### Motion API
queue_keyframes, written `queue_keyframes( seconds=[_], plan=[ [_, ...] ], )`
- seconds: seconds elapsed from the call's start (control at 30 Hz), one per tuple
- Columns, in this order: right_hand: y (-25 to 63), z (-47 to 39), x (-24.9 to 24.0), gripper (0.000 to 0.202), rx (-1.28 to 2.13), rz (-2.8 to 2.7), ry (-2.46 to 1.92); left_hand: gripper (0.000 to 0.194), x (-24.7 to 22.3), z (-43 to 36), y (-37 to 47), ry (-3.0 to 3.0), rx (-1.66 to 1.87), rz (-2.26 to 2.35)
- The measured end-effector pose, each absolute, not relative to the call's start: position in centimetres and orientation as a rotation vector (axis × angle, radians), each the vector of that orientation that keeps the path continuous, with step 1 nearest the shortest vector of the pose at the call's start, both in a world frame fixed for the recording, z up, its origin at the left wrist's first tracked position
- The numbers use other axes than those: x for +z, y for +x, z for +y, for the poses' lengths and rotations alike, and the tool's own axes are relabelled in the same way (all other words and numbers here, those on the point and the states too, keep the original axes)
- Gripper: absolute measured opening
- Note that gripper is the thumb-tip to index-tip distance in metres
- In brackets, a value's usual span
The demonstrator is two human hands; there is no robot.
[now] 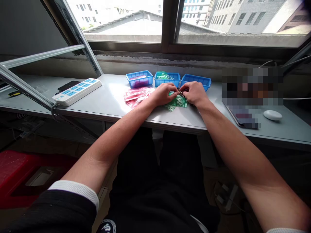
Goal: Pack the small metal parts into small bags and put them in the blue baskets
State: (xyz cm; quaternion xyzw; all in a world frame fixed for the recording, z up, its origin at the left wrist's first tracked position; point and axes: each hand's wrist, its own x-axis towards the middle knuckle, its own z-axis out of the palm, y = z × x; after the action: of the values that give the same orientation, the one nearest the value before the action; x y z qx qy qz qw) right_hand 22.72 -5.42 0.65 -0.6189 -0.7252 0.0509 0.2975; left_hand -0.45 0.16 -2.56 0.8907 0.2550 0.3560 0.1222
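Note:
My left hand and my right hand come close together over the desk, fingers pinched. Between the fingertips are small dark, brownish pieces, too small to name. Under and in front of the hands lie crumpled green plastic bags. Left of my left hand is a loose pile of pink plastic bags. Just behind stand a left blue basket with pink contents, a middle blue basket with green bags, and a right blue basket, partly covered by my right hand.
A white power strip and a dark flat object lie left, by a metal frame. At right are a white mouse and a pixelated patch over a flat device. A red plastic stool stands below left.

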Motion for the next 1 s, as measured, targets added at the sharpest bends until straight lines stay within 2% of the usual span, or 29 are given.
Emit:
queue_keyframes(
  seconds=[0.63,1.0],
  plan=[
    [22.56,-4.81,-0.33,0.024,0.013,-2.045,-1.580,0.025,-3.07,1.07,-0.40,2.620,1.064,0.808],
    [22.51,-4.87,-0.10,0.035,0.014,-2.106,-1.592,0.025,-2.95,0.92,-0.39,2.621,1.060,0.809]
  ],
)
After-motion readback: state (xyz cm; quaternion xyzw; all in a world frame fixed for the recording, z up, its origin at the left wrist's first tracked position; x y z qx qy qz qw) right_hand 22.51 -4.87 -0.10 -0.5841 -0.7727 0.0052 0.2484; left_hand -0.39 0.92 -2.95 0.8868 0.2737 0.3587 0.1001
